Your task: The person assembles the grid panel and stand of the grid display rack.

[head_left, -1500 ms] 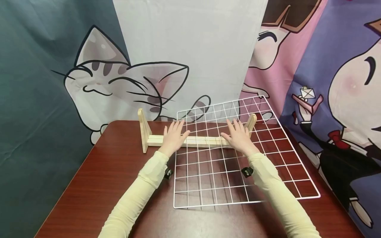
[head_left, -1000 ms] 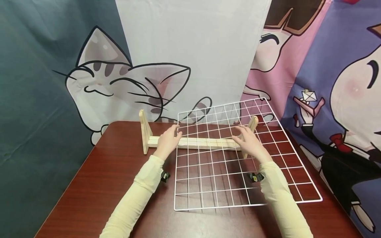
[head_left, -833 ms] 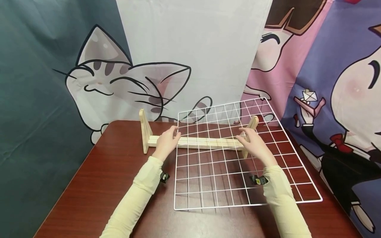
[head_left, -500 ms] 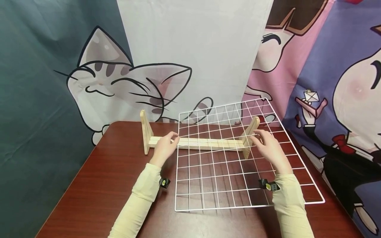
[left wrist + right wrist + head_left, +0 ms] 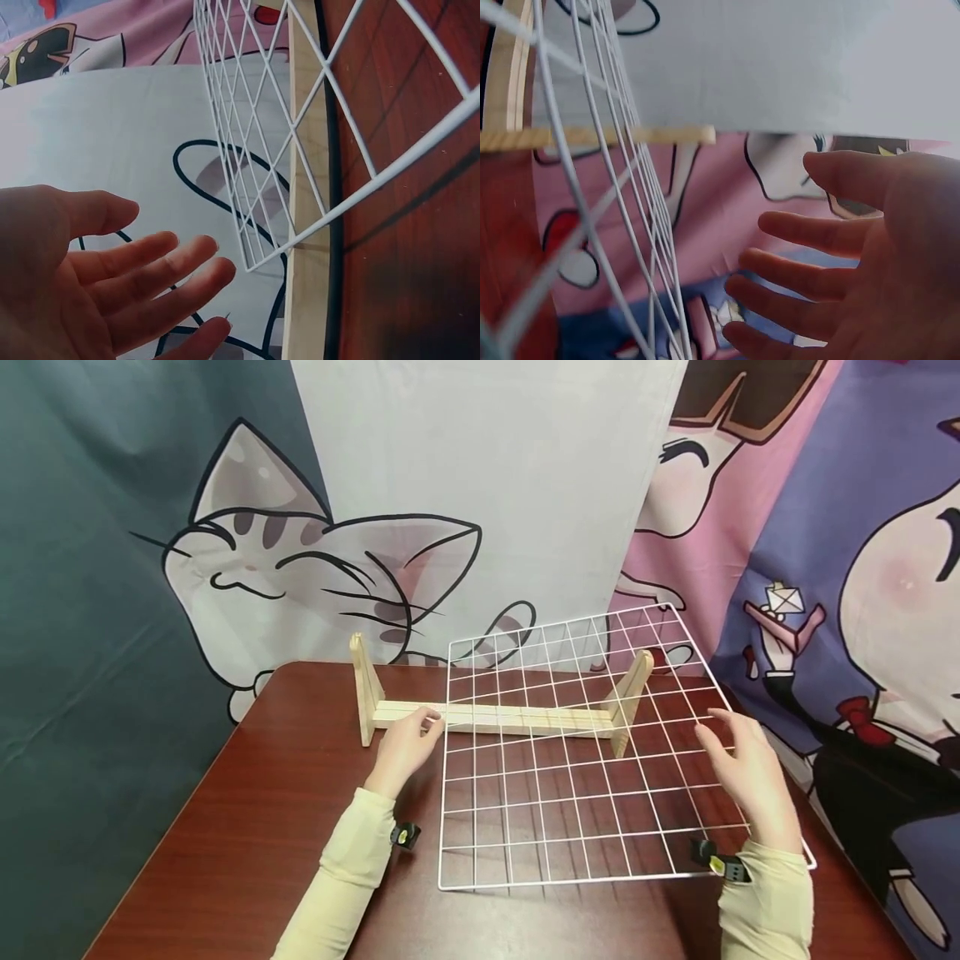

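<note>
A white wire grid panel [image 5: 555,884] leans over a pale wooden stand [image 5: 517,720], which has a long crossbar and an upright at each end. My left hand [image 5: 405,750] hovers by the panel's left edge, near the crossbar, fingers loosely bent. In the left wrist view its palm and parted fingers hold nothing, apart from the panel's corner. Over the panel's right side in the head view is my right hand [image 5: 753,772], thumb and fingers apart. The right wrist view shows that hand holding nothing, beside the wires.
The dark red wooden table [image 5: 285,827] carries the stand and the panel's near edge. Behind it hangs a printed curtain [image 5: 555,485] with cartoon figures. Small black cameras sit at both wrists.
Both hands have drawn back from above the crossbar and moved apart, the right one farther, toward the panel's right edge. Their spread fingers have relaxed. Panel and stand stay in place.
</note>
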{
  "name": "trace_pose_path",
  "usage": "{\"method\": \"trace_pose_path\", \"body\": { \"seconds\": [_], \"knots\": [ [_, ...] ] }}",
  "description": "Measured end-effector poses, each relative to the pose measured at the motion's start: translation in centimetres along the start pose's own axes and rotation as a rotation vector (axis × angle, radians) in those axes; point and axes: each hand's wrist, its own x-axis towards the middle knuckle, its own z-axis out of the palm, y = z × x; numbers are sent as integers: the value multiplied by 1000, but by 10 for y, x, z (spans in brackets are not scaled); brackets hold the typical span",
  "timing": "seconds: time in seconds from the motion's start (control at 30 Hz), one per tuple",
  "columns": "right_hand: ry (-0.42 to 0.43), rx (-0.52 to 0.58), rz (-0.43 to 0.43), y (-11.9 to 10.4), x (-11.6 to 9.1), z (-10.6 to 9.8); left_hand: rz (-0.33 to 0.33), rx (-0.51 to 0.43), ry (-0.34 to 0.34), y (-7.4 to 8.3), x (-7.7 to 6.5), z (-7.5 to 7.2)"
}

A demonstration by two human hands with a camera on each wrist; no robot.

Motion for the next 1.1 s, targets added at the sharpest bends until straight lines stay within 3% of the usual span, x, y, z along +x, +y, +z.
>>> {"method": "trace_pose_path", "body": {
  "seconds": [0.37, 0.57, 0.77, 1.1],
  "knots": [
    [50, 7, 65, 29, -20, -13, -77, -194, -74, -15, -9, 11],
    [34, -19, 76, 40, -29, -19, -106, -188, -104, -22, -15, 14],
    [-38, -53, 106, 49, -35, -26, -142, -142, -177, -30, -24, 16],
    [-264, -72, 235, 75, -46, -29, -220, -194, -308, -37, -34, 21]
  ]
}}
